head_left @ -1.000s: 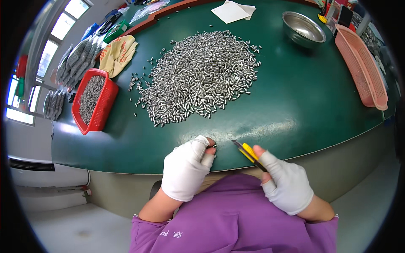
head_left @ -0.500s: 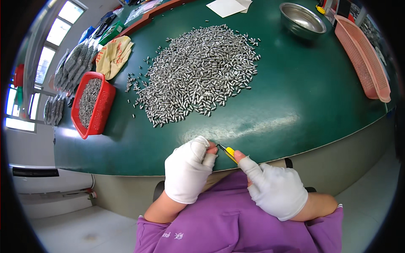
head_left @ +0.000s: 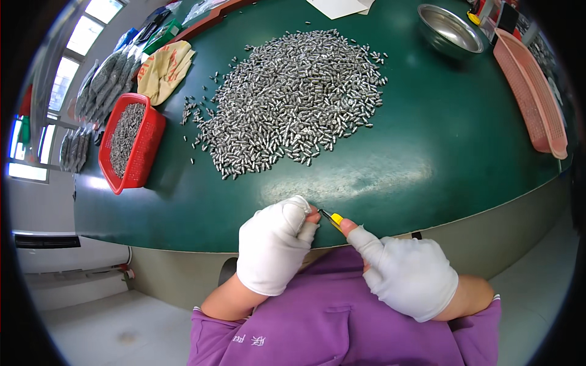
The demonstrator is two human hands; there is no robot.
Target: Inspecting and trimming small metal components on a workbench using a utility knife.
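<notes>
My left hand [head_left: 274, 244], in a white glove with bare fingertips, is closed in a pinch above the near table edge. What lies between its fingertips is too small and covered to make out. My right hand [head_left: 406, 268], gloved the same way, grips a yellow-handled tool [head_left: 336, 218] with a thin dark tip. That tip points up and left and meets the left fingertips; whether it touches a part there cannot be told. Beyond both hands spreads a wide heap of small silvery metal pins [head_left: 299, 97], with a few loose ones along its left side.
A red plastic basket [head_left: 148, 149] of similar small parts stands at the left, near a cream cloth bag [head_left: 163, 72] and filled plastic bags [head_left: 107, 82]. At the far right are a steel bowl [head_left: 448, 33] and a pink basket [head_left: 531, 94]. White paper [head_left: 339, 6] lies at the back.
The whole view has shifted slightly. Both hands keep nearly the same pose, the tool tip still at the left fingertips. The heap looks unchanged.
</notes>
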